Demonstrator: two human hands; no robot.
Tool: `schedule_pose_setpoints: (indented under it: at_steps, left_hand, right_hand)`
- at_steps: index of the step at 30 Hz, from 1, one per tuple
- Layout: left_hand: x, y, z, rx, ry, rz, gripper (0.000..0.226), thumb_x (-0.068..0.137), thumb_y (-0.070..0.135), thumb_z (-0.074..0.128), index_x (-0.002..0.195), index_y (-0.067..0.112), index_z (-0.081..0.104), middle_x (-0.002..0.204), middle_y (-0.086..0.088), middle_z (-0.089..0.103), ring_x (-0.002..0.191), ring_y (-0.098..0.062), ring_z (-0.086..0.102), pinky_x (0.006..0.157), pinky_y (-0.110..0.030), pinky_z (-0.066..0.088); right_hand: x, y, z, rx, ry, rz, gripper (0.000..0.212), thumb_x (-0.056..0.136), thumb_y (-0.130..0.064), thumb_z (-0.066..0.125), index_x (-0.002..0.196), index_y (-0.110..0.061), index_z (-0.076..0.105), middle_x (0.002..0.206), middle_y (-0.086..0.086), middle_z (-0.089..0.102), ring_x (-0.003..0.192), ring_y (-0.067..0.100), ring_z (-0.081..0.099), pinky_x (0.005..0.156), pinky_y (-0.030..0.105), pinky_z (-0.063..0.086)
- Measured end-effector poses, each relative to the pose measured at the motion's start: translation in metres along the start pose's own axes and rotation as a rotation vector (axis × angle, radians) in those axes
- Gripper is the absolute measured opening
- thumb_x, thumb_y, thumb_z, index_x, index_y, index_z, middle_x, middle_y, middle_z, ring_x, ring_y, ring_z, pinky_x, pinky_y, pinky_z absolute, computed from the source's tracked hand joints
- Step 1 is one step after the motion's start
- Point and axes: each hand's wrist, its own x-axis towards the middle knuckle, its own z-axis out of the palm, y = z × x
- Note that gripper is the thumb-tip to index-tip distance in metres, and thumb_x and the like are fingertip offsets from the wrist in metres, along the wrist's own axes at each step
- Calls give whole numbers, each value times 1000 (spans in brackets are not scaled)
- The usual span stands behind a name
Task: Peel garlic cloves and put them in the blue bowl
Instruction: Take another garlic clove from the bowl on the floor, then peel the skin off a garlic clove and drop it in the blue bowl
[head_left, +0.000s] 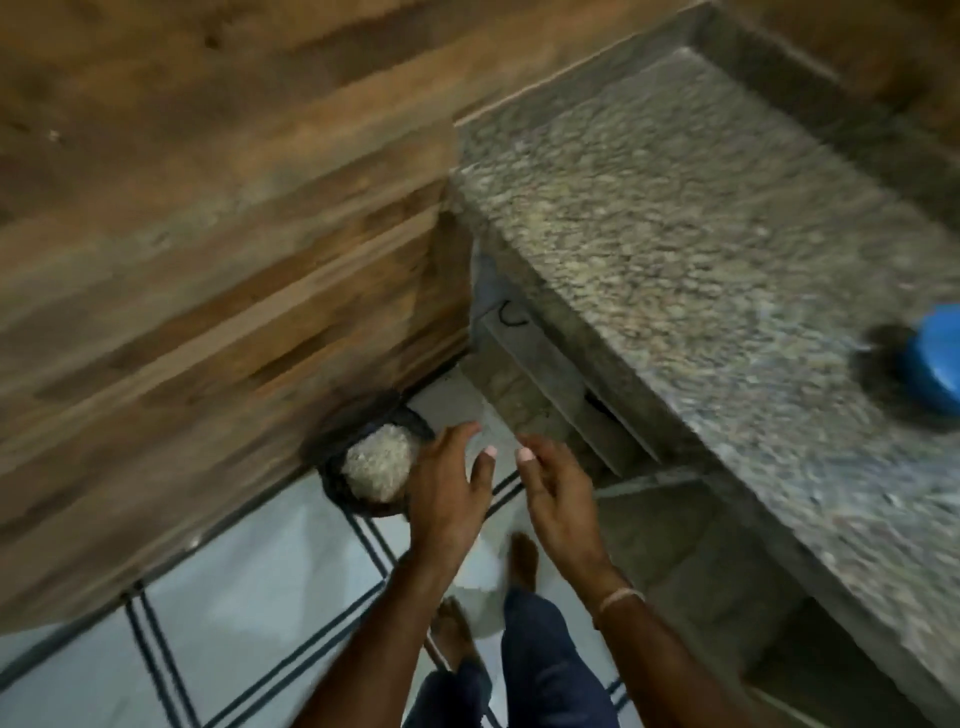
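Left hand (449, 486) and right hand (553, 493) hang open, empty, beside the round black bin (335, 486); scraps should drop squarely inside.

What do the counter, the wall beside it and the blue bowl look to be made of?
Counter: speckled grey-tan stone, likely polished granite, judging by the grain.
Wall: brown streaked planks, wood or wood-look tile; the blur leaves it open.
Blue bowl: smooth, uniform blue, probably plastic; only partly in view.
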Motion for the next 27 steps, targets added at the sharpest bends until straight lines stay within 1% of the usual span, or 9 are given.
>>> schedule_pose_setpoints:
  at_steps: [2,5,7,12,16,21,23,24,27]
  left_hand:
    - [-11,38,15,21,-43,135,34,101,32,63,135,26,64,134,2,64,126,-15,55,100,-26,38]
    - [-20,87,48,49,-117,322,33,101,29,63,133,27,64,132,2,64,124,-16,55,101,-29,42]
    - [-30,119,77,59,-159,404,31,100,25,64,131,25,66,131,2,65,121,-18,58,97,-28,43]
    - [-44,193,161,75,-300,489,33,99,22,65,133,26,64,133,5,63,121,-15,59,96,-25,45]
    - [-51,232,229,105,-406,507,35,98,26,67,133,24,64,131,3,63,118,-18,61,97,-39,53]
    - [-54,260,296,209,-444,514,40,94,12,70,132,21,64,125,0,62,112,-20,63,91,-40,56]
    - [-51,267,317,242,-475,550,43,92,4,69,132,19,64,123,-1,61,112,-19,62,90,-32,54]
    - [-49,270,325,256,-494,559,43,92,2,67,131,20,65,122,0,60,111,-17,62,86,-22,51]
    - [-44,279,341,309,-486,597,33,93,3,67,117,24,69,113,7,59,95,-4,57,68,-6,38]
  right_hand:
    - [-15,3,-43,-45,101,-66,34,107,-42,50,126,-21,69,120,-10,65,109,-9,58,93,9,44]
    - [-30,16,-100,-103,228,-110,41,105,-46,45,127,-19,69,122,-5,67,111,4,61,95,23,49]
    - [-39,28,-139,-105,303,-102,35,106,-41,48,128,-22,68,122,-5,66,111,9,62,95,28,51]
    - [-49,67,-239,-116,454,-61,33,106,-39,49,131,-25,66,126,-10,64,116,7,60,95,25,50]
    - [-57,114,-312,-157,527,14,27,107,-31,57,132,-25,65,129,-10,62,116,9,60,93,27,50]
    - [-54,170,-379,-263,600,134,31,104,-19,59,134,-24,64,130,-2,62,120,18,58,90,27,48]
    - [-46,187,-401,-334,600,175,33,103,-16,58,135,-21,63,130,3,61,121,23,56,89,32,49]
    - [-41,195,-410,-364,599,197,32,103,-17,58,135,-20,64,130,5,61,120,26,56,89,35,51]
    - [-21,212,-431,-459,574,246,30,104,-22,59,132,-19,66,130,8,61,116,33,56,87,42,52]
